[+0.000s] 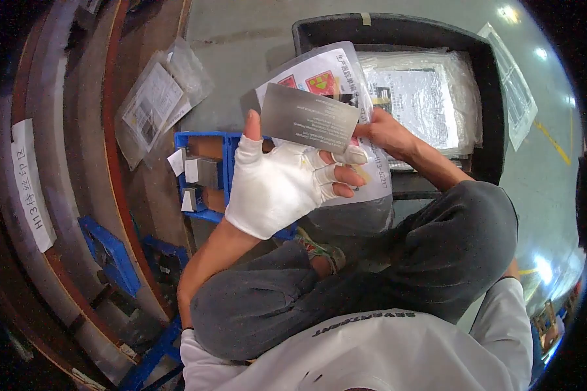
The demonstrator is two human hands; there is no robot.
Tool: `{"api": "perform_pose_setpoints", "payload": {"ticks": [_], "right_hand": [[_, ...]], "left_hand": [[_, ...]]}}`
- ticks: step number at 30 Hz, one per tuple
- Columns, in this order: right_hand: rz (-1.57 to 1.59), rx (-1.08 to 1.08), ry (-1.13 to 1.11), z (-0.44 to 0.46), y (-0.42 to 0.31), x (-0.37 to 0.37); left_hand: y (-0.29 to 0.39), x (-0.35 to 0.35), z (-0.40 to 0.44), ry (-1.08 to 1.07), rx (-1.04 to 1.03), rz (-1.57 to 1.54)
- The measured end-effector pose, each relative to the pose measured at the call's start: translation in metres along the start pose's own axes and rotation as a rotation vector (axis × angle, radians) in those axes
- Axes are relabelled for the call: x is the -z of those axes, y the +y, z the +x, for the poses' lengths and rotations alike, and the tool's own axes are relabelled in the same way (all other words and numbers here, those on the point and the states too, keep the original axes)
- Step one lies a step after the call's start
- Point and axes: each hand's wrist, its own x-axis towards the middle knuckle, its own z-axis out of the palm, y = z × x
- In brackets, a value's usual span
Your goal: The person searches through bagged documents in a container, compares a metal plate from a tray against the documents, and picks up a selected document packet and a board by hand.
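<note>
A thin grey plate (310, 114) with rows of small light lettering is tilted up in front of me. My left hand (274, 186), in a white glove with bare fingertips, holds it at the lower right edge; the thumb points up along its left side. Behind the plate is a clear plastic sleeve (337, 60) with a printed sheet bearing red and green pictures. My bare right hand (391, 135) has its fingers closed on the sleeve's right edge. The right fingertips are partly hidden by the plate and the sleeve.
A black bin (492, 98) at the back right holds a stack of plastic-wrapped sheets (424, 104). A blue crate (225, 163) with grey blocks stands at the left. Bagged papers (153, 101) lie beyond it, near long shelf edges (114, 130). My bent legs (430, 254) are close below.
</note>
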Motion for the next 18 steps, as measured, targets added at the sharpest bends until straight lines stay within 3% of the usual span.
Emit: {"api": "perform_pose_setpoints", "payload": {"ticks": [5,6,8,9,10,12,14,16,18], "right_hand": [[-0.027,0.026,-0.018,0.006,0.017,0.010],[-0.028,0.057,-0.059,0.008,0.022,0.015],[0.026,0.024,-0.025,0.004,0.016,0.011],[0.032,-0.031,-0.001,0.000,0.008,0.005],[0.043,-0.085,0.039,-0.005,-0.002,0.000],[0.069,-0.075,0.069,-0.006,-0.006,-0.008],[0.089,-0.091,0.032,-0.005,-0.009,-0.006],[0.082,-0.108,0.013,0.002,0.001,0.002],[0.073,-0.116,0.039,0.001,-0.002,-0.002]], "left_hand": [[0.000,0.011,0.005,-0.096,0.041,0.004],[-0.004,0.016,0.004,-0.061,-0.016,0.119],[-0.002,0.037,0.003,0.120,0.090,0.164],[-0.006,0.054,-0.001,0.064,0.026,0.254],[-0.004,0.059,-0.015,-0.017,-0.112,0.574],[0.010,0.090,-0.042,0.220,-0.251,1.138],[0.050,0.114,-0.071,0.449,-0.383,1.919],[0.091,0.145,-0.108,0.728,-0.439,2.356],[0.118,0.155,-0.140,1.023,-0.205,2.345]]}}
